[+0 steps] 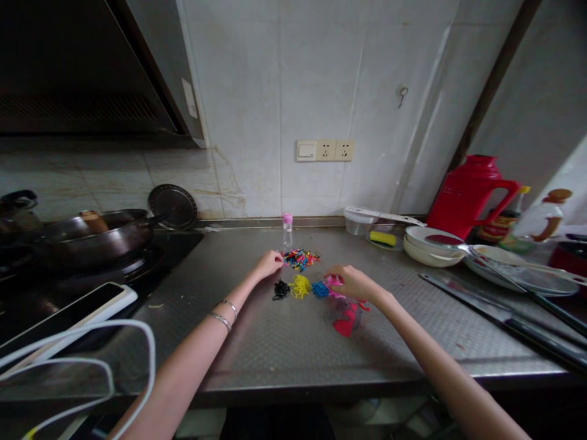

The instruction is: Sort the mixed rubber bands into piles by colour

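My left hand (269,263) is pinched at the left edge of a mixed-colour pile of small bands (300,258) on the steel counter (284,336). My right hand (351,282) is closed over pink bands (334,280), beside a red pile (346,321). In front of the mixed pile lie separate little heaps: black (280,289), yellow (300,286) and blue (320,289). A small clear bottle with a pink cap (287,228) stands behind the mixed pile.
A wok (98,237) sits on the stove at left, with a phone and white cable (68,318) near the front. At right are a red thermos jug (468,192), stacked bowls (431,244), a plate, a long knife (495,311) and a yellow sponge (383,238).
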The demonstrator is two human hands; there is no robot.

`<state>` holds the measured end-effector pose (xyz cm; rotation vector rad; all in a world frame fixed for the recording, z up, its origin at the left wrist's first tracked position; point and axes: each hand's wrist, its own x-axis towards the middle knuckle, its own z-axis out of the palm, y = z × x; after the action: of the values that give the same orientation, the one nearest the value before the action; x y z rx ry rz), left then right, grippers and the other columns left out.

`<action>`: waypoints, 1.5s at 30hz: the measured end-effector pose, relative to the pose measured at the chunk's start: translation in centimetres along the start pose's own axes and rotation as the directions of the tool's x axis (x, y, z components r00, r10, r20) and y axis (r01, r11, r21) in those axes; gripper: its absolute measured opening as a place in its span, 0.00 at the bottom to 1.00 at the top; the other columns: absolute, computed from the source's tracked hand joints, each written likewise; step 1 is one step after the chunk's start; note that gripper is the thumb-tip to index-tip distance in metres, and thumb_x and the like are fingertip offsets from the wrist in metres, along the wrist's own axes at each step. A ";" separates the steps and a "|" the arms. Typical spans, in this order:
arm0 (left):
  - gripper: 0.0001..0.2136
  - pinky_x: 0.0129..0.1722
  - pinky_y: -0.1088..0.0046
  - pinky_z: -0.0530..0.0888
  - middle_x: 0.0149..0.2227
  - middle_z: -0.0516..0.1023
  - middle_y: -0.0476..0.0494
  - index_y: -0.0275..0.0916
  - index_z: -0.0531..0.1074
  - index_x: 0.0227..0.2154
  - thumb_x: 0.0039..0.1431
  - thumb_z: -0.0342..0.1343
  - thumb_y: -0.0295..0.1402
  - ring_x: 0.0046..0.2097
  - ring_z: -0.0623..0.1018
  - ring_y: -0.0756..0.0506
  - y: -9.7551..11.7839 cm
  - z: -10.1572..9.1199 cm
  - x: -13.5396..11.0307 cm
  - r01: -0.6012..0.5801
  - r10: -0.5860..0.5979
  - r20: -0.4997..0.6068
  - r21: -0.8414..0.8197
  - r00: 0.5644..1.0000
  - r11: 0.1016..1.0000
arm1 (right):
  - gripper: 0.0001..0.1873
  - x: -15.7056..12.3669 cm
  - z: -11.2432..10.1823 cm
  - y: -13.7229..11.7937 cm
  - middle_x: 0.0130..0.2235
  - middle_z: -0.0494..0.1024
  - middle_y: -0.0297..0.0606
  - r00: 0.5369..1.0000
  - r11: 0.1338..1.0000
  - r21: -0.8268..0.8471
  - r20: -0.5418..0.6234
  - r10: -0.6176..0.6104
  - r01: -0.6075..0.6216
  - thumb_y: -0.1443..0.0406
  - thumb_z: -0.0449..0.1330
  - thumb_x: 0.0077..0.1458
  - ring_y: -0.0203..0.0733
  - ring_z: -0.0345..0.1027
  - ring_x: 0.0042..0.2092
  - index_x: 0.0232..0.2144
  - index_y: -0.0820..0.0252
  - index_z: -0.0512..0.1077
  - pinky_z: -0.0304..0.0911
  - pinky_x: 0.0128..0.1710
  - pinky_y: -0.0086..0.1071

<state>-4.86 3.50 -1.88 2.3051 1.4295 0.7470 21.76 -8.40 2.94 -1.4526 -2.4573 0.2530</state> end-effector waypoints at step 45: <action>0.11 0.34 0.74 0.68 0.31 0.78 0.42 0.31 0.75 0.30 0.49 0.52 0.32 0.32 0.74 0.49 7.4 1.1 -0.5 -0.127 0.118 -0.046 -0.317 0.992 0.940 | 0.18 -0.6 0.1 6.0 0.38 0.71 0.41 0.996 0.996 -0.081 0.084 0.041 -0.034 0.63 0.59 0.36 0.43 0.63 0.41 0.35 0.60 0.72 0.58 0.41 0.30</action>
<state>0.95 -0.26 0.94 2.1498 1.0866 0.9710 26.95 -6.03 1.08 -1.5527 -2.5365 0.2330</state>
